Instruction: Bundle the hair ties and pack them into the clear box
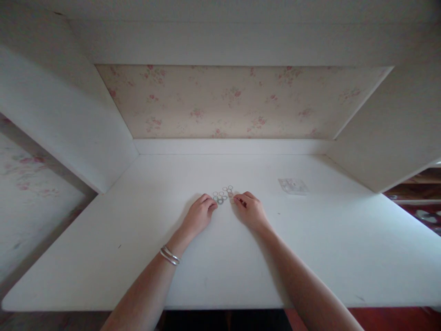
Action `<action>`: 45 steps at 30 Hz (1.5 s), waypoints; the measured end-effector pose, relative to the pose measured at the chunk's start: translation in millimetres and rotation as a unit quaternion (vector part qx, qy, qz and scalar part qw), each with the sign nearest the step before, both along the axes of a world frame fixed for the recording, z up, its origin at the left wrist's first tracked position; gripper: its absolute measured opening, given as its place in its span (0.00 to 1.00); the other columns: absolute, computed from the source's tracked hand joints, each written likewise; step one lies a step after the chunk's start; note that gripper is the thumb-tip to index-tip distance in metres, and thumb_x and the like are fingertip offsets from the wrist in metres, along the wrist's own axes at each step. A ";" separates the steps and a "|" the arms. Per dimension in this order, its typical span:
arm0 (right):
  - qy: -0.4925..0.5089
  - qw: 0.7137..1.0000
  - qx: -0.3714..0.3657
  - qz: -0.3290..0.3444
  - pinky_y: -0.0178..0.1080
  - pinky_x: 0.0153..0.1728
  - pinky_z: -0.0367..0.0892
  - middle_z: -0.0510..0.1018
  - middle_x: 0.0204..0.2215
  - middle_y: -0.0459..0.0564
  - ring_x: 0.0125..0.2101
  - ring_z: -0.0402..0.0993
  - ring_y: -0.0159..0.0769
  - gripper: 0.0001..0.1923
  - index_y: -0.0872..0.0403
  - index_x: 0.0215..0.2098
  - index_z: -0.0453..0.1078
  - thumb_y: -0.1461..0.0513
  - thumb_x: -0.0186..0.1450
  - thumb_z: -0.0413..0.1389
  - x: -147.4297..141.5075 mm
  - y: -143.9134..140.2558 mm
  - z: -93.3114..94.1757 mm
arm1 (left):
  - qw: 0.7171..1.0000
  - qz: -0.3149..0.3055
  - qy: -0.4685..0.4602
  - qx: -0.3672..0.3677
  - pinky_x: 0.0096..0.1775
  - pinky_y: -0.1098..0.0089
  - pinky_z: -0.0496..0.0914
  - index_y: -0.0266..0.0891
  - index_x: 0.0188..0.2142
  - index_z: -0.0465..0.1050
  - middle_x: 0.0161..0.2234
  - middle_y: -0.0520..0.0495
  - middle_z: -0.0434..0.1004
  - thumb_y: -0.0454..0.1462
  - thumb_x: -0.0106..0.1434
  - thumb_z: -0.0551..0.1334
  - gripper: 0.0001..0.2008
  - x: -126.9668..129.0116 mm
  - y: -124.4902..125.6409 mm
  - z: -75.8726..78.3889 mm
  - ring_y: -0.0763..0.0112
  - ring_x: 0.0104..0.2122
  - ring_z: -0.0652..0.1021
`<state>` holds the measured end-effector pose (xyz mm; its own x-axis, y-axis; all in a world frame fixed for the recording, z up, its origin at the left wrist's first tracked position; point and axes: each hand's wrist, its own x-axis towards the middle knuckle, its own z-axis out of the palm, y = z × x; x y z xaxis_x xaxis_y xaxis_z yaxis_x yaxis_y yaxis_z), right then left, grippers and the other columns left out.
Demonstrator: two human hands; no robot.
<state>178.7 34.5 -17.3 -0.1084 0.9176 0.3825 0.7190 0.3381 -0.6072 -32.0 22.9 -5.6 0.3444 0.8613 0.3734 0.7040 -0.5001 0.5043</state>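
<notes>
Head view had you looking down at a small cluster of metal rings [223, 194] lying flat on the white desk [310, 248], roughly at its middle and straight ahead of you. The cluster spread a little wider left to right than front to back, so its long axis ran across the desk, about parallel to the back edge; the single rings were round and pointed no way of their own. They looked thin, pale grey and silvery, each with an open centre, lying side by side and touching or nearly touching. They were too small to tell how many there were.

Your left hand [199, 214] rested on the desk just left of the cluster, fingers curled together, the tips at its left edge. Your right hand [251, 211] rested just right of it, thumb and forefinger drawn close at its right edge; you could not tell whether they pinched a ring. Two thin bracelets [169, 255] sat on your left wrist. A small clear plastic packet [293, 185] lay flat, well apart to the right.
</notes>
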 end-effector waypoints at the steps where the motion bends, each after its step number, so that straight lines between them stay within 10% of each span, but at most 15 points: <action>1: -0.013 1.000 -0.001 0.008 0.32 0.32 0.62 0.75 0.33 0.47 0.29 0.71 0.30 0.13 0.49 0.37 0.75 0.57 0.66 0.49 -0.6 -0.6 0.3 | 1.000 0.001 -0.003 0.005 0.41 0.70 0.69 0.38 0.35 0.74 0.36 0.47 0.72 0.34 0.65 0.56 0.08 -1.0 -0.9 2.2 0.70 0.37 0.73; 22: -0.083 0.996 0.000 0.027 0.34 0.37 0.62 0.76 0.34 0.48 0.33 0.72 0.32 0.12 0.48 0.38 0.76 0.61 0.64 0.50 -1.7 -4.7 1.0 | 0.989 -0.126 0.044 -0.058 0.43 0.68 0.67 0.42 0.35 0.77 0.34 0.48 0.75 0.37 0.65 0.57 0.10 -27.8 -38.7 14.2 0.70 0.37 0.73; 38: -0.019 0.998 0.062 0.019 0.34 0.38 0.63 0.74 0.37 0.52 0.37 0.71 0.34 0.14 0.52 0.40 0.72 0.61 0.69 0.44 -4.9 -18.0 7.8 | 0.985 0.031 -0.077 -0.150 0.38 0.71 0.69 0.40 0.36 0.77 0.35 0.50 0.78 0.39 0.62 0.57 0.10 -37.3 -17.7 9.4 0.72 0.33 0.75; 45: -0.071 0.975 0.067 0.198 0.37 0.40 0.61 0.75 0.36 0.50 0.37 0.69 0.34 0.13 0.50 0.40 0.73 0.60 0.69 0.46 -33.4 -48.0 15.1 | 0.987 0.033 -0.075 -0.141 0.38 0.70 0.69 0.40 0.36 0.77 0.36 0.48 0.78 0.42 0.63 0.56 0.12 -38.2 -16.2 10.0 0.70 0.34 0.75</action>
